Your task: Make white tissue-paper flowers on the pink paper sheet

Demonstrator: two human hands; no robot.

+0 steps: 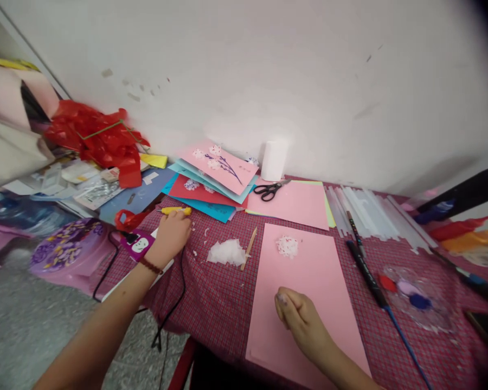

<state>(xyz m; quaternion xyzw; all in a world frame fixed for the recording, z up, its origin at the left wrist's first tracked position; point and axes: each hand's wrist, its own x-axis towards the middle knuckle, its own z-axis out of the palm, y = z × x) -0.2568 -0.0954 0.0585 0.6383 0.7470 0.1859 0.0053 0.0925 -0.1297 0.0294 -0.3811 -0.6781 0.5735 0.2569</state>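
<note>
My left hand (173,233) reaches to the table's left part, its fingers curled over a yellow glue gun (177,210), most of which they hide. Beside the wrist is a purple box with a panda face (140,245), a black plug at its top. My right hand (303,322) is closed over a large pink sheet (309,276), thumb pressed to the fingers; what they hold, if anything, is hidden. Near the sheet's top sits a white, speckled paper flower (287,246). Left of the sheet are a crumpled white tissue pile (226,252) and a wooden stick (249,248).
Behind lie stacked cards with flowers (223,168), black scissors (268,189) and a white roll (274,161). To the right are translucent sticks (364,211), a black marker (366,273) and a clear paint palette (417,298). Black cable (179,292) hangs over the front edge.
</note>
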